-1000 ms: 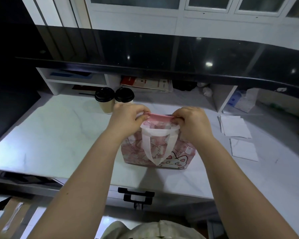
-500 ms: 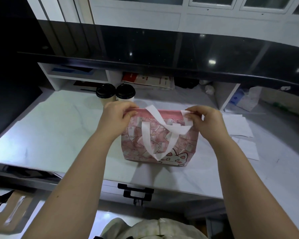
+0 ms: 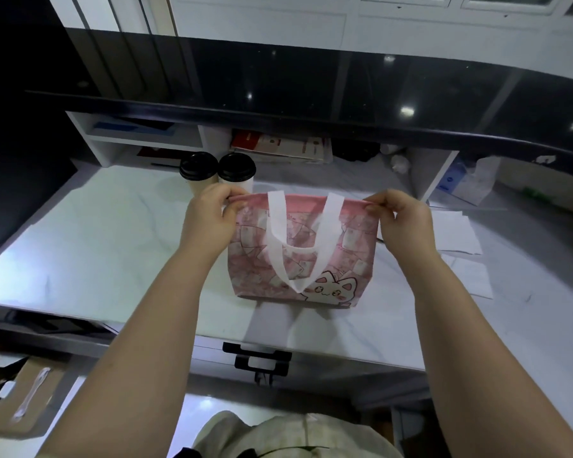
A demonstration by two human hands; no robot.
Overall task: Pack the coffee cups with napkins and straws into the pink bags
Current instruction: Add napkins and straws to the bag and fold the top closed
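A pink bag (image 3: 341,259) with a cat print and white handles stands upright on the white marble counter (image 3: 96,242). My left hand (image 3: 209,219) pinches the top rim at its left corner. My right hand (image 3: 401,223) pinches the rim at the right corner, so the top edge is stretched flat between them. Two paper coffee cups with black lids stand behind the bag, one (image 3: 197,171) tan and one (image 3: 237,171) white. White napkins (image 3: 457,236) lie to the right of the bag. I see no straws on the counter.
A low white shelf unit (image 3: 139,137) runs along the back under a black ledge, holding booklets (image 3: 278,147) and packets. A black handle (image 3: 257,355) juts out below the counter's front edge. A cardboard box (image 3: 17,401) sits on the floor at lower left.
My hands have moved apart from the middle of the bag's top to its two corners, pulling the rim wide. The white handle has dropped down over the front of the bag.
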